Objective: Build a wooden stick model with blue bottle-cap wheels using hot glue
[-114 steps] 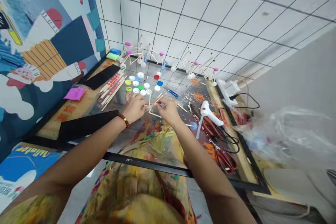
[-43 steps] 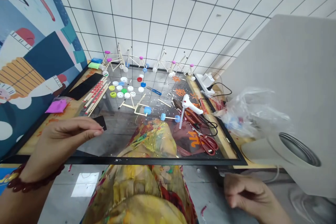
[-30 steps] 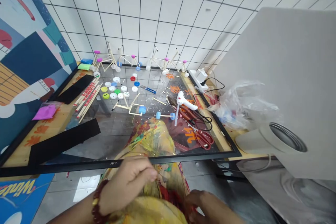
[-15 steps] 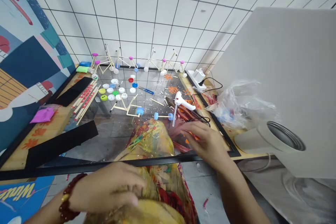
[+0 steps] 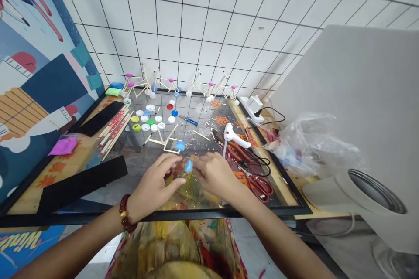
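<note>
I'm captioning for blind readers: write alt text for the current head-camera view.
The left hand and right hand are close together over a table, with a blue cap between them. Just beyond sits a stick frame, with bottle caps farther back. Sticks lie to the left and a glue gun to the right.

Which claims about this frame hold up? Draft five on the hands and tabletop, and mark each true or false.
1. The left hand has a beaded bracelet at its wrist. True.
2. A blue cap shows between the left hand and the right hand. True.
3. The left hand grips the white glue gun. False: the white glue gun is in neither hand, off to the right.
4. The pink packet lies by the table's right edge. False: the pink packet is at the left.
5. A green cap lies among white ones. True.
</note>
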Tool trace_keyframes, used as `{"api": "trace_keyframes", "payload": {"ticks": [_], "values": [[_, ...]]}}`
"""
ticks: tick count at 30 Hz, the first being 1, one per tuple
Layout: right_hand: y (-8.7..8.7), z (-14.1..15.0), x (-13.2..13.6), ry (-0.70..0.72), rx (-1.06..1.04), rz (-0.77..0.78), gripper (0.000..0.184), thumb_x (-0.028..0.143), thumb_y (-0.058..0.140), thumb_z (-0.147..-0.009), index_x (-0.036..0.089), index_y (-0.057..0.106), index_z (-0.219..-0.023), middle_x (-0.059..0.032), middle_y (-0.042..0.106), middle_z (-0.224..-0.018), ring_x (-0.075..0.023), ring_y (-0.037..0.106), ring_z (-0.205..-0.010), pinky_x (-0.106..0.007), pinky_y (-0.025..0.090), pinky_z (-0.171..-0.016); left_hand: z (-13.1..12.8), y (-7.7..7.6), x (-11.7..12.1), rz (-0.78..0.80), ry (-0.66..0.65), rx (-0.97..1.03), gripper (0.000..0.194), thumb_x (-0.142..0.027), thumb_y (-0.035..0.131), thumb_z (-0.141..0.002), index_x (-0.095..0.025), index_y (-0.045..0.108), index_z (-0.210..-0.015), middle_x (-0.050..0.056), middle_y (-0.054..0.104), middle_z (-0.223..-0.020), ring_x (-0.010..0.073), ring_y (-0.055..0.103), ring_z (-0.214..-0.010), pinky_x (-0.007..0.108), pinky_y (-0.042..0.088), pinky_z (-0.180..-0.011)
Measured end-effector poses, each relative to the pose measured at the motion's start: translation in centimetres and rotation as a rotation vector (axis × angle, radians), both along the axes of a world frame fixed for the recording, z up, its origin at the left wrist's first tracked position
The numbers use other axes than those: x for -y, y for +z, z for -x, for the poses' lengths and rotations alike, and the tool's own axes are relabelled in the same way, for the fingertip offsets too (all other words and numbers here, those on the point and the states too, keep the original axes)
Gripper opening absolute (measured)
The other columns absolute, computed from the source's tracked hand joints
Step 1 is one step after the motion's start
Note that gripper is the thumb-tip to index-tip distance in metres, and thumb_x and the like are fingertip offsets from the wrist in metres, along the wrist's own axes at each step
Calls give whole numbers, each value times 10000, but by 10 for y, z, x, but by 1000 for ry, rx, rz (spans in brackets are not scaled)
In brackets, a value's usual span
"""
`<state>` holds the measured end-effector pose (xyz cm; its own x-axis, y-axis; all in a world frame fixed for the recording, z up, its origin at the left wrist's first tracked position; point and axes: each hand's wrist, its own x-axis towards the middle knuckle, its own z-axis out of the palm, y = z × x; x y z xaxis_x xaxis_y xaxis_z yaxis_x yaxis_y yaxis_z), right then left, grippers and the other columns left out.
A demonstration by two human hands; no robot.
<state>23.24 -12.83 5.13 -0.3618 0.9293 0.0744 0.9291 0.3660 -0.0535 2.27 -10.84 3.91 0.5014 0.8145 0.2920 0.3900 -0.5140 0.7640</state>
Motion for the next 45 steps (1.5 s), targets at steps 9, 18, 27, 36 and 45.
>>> {"api": "trace_keyframes", "payload": {"ticks": [9, 18, 27, 36, 45], "values": [[7, -12, -18, 29, -305, 224, 200, 263, 554, -928, 249, 752, -947, -15, 769, -959, -158, 676, -861, -244, 421, -731, 4, -8, -29, 87, -246, -143, 316, -240, 619, -879, -225, 692, -1186, 62, 722, -1119, 177, 685, -920, 282, 544, -832], [-6, -40, -103, -414, 144, 89, 253, 186, 507, -893, 130, 745, -960, -166, 734, -1020, -257, 682, -964, -291, 442, -754, 5, -35, -43, -11, -250, -93, 343, -246, 565, -925, -216, 670, -1251, 89, 707, -1228, 214, 666, -1114, 346, 522, -988], [-10, -34, -77, -407, -62, 103, 198, 323, 540, -917, 198, 687, -963, -71, 737, -967, -208, 679, -892, -266, 443, -729, 8, -42, -36, -25, -205, -92, 379, -205, 586, -916, -221, 624, -1293, 80, 681, -1248, 202, 635, -1136, 350, 501, -1020], [-19, -35, -96, -527, 90, 112, 250, 185, 471, -912, 112, 694, -1001, -185, 708, -1052, -259, 679, -975, -299, 456, -768, 8, -42, -36, -113, -220, -88, 372, -211, 605, -907, -215, 619, -1279, 80, 685, -1232, 204, 630, -1124, 347, 508, -989], [3, -36, -38, -298, -1105, 334, 211, 383, 562, -876, 187, 574, -798, 4, 630, -686, -120, 531, -612, -240, 415, -622, 6, -38, -36, -110, -62, 47, 343, -242, 671, -853, -220, 680, -1196, 99, 685, -1197, 231, 630, -1116, 382, 511, -984]]}}
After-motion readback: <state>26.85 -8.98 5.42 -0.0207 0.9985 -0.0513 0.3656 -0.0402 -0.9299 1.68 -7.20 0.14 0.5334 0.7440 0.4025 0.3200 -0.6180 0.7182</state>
